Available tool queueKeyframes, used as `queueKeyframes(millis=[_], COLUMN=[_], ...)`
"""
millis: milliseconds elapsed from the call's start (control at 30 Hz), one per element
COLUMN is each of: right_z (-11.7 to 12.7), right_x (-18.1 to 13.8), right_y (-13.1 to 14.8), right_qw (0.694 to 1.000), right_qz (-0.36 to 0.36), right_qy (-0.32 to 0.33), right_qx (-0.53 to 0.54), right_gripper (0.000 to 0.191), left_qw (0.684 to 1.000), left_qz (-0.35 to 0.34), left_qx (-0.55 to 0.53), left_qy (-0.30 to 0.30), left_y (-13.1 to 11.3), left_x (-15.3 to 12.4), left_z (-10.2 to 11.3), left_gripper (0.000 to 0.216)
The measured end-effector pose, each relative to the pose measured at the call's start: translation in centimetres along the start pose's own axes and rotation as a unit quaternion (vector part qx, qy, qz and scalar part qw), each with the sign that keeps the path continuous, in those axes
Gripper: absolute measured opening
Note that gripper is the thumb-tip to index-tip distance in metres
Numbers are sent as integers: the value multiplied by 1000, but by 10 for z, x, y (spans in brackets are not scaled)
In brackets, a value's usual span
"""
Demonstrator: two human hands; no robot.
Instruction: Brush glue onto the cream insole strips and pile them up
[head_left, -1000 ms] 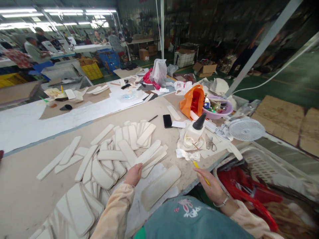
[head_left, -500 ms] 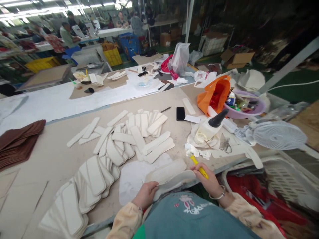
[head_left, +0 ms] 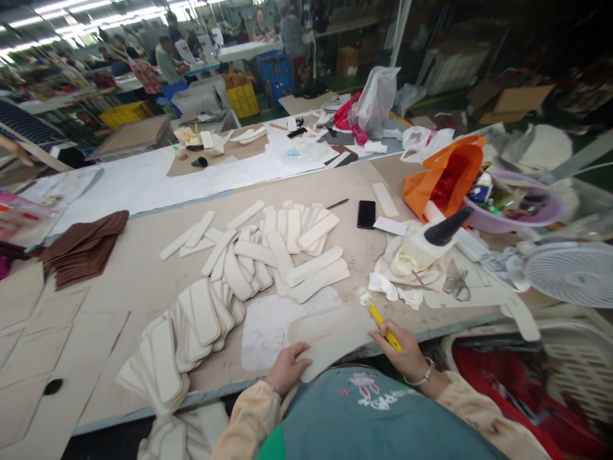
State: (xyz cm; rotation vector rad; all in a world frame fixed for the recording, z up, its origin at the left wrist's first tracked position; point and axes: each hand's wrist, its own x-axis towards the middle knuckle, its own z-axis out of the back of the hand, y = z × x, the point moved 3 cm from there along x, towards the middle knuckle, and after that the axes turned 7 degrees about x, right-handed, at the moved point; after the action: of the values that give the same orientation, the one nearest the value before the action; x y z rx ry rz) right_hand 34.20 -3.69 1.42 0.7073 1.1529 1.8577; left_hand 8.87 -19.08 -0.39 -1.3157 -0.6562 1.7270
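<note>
Panel point(head_left: 335, 342) flatter now, long axis left-right

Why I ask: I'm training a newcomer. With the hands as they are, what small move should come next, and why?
Probably lower the yellow brush onto the cream piece and stroke along it. The left hand grips the piece's near end, and the right hand holds the brush with its white tip just beside the piece's far corner.

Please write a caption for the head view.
Left hand grips a cream panel; right hand holds a yellow brush.
</note>
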Motion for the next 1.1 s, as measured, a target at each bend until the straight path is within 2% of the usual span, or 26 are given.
queueKeyframes(millis=[100,233,333,467,633,900,1100], right_z=[-4,-13,-19,-24,-28,-31,-32], right_x=[8,21,30,36,38,42,45], right_y=[-7,-13,-16,-19,-29,-35,-37], right_qw=[999,992,984,972,961,955,950], right_qz=[16,47,61,76,79,80,67], right_qy=[-12,2,15,31,27,27,22], right_qx=[-47,-116,-165,-219,-263,-284,-303], right_gripper=[24,19,18,17,15,15,12], left_qw=[989,970,961,952,946,941,941], left_qz=[70,134,152,168,179,188,168], left_qx=[-109,-44,7,82,151,196,218], left_qy=[-71,-198,-232,-241,-222,-200,-196], left_y=[17,30,34,35,31,31,28], left_x=[9,28,44,57,62,64,66], left_z=[8,25,30,29,28,28,29], left_gripper=[38,30,28,34,43,33,27])
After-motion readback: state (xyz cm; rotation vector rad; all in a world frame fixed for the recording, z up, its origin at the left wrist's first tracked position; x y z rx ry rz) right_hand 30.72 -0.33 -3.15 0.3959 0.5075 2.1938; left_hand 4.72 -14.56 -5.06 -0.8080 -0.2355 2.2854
